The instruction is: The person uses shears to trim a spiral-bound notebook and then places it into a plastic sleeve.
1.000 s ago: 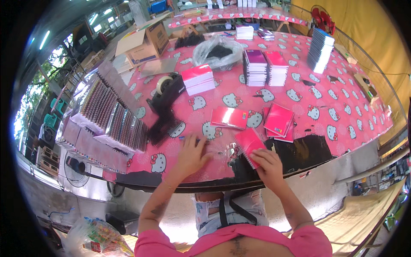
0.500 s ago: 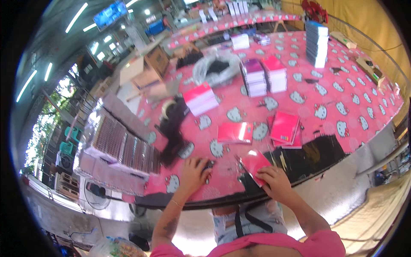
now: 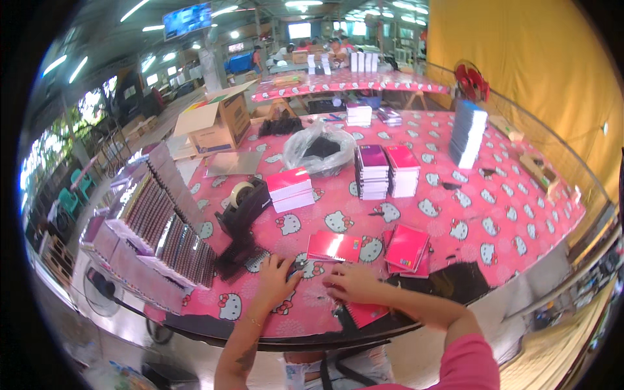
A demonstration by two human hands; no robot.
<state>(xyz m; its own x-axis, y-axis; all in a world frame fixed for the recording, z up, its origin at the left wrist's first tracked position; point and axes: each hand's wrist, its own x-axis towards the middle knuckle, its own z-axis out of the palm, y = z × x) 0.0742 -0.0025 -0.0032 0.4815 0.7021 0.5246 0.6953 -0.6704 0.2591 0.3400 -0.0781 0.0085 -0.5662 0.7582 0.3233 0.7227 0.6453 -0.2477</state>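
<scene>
Pink patterned surface (image 3: 292,318) in a workshop, yellow curtain (image 3: 513,78) at right. Tape dispenser (image 3: 252,203) and notebook stacks (image 3: 372,177) beyond; flat red notebooks (image 3: 325,244) nearer. Left hand (image 3: 275,278): fingers part-spread, beside small dark object (image 3: 299,265). Right hand (image 3: 354,283): fingers curled, can't tell if pinching; partly hides pink notebook (image 3: 368,315) near the front edge.

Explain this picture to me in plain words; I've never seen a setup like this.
There is no machine: these are a person's bare left hand and right hand. The view comes from a wide fisheye camera worn on the head, so straight edges bend. On the pink patterned cover stand a purple-topped notebook stack, a black tape dispenser and more notebooks. The right hand is above a red notebook; the left is beside a small dark object. Whether the fingers grip anything is unclear.
</scene>
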